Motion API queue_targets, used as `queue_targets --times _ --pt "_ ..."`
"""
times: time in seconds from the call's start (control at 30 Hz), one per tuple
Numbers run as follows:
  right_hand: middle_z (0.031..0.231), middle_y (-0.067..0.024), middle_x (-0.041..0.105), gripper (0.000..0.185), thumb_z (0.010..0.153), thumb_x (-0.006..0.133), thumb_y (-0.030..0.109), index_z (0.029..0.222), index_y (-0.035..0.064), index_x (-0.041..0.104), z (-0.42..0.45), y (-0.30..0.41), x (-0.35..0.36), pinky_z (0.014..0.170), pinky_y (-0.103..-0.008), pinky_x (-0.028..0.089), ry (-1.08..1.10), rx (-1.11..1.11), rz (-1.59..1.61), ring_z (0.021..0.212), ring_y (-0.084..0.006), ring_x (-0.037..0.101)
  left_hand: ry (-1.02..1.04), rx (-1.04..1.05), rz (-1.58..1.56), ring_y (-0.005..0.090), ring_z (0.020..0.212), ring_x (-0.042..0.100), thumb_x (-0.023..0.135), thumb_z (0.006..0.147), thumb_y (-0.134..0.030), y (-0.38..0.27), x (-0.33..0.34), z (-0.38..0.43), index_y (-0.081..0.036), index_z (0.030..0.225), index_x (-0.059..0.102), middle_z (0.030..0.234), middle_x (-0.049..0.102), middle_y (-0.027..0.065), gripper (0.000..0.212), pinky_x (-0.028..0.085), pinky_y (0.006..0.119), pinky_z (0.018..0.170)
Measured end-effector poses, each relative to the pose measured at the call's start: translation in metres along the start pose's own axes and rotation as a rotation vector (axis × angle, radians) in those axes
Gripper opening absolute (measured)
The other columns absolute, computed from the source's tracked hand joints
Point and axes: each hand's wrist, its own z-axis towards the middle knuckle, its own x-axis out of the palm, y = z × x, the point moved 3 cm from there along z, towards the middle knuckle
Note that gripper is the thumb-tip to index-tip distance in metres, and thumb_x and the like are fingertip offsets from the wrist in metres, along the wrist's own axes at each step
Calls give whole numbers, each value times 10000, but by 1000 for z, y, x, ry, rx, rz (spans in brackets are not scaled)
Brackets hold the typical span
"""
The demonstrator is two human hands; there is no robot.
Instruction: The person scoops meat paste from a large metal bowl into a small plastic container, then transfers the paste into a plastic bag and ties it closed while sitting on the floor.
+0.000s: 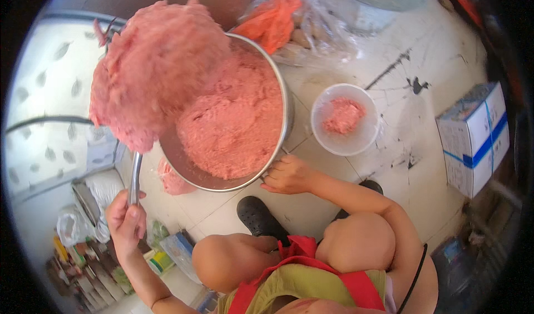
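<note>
My left hand (pixel 127 219) grips the metal handle (pixel 135 178) of a tool whose far end is hidden under a big lump of pink minced meat (pixel 156 63). The lump is raised over the left side of a large round metal pot (pixel 287 105) and looks a little blurred. More pink minced meat (pixel 238 122) fills much of the pot. My right hand (pixel 290 174) is closed around a handle on the pot's near right side. A translucent plastic tub (pixel 363 140) with a small heap of mince (pixel 344 114) stands right of the pot.
A bag of mince (pixel 175 180) sits by the pot's near left side. Clear plastic bags (pixel 325 34) and an orange bag (pixel 275 21) lie behind it. A strapped carton (pixel 475 143) stands at right on the tiled floor (pixel 400 126). My black clog (pixel 256 216) is close in front.
</note>
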Motion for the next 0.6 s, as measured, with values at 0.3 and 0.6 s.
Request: queue_targets --times 0.3,0.6 --pt "587 6 510 300 840 628 300 606 149 517 9 8 15 610 -322 371 -86 -16 75 606 -163 547 369 260 831 238 555 642 613 902 -216 -40 144 68 -53 1071 625 718 624 89 235 475 361 491" --pt "581 -7 533 257 787 621 288 596 136 539 7 3 24 619 -343 391 -274 22 173 601 -191 555 368 883 1568 209 528 636 578 815 -143 -14 260 96 -41 994 548 686 573 64 207 510 331 470"
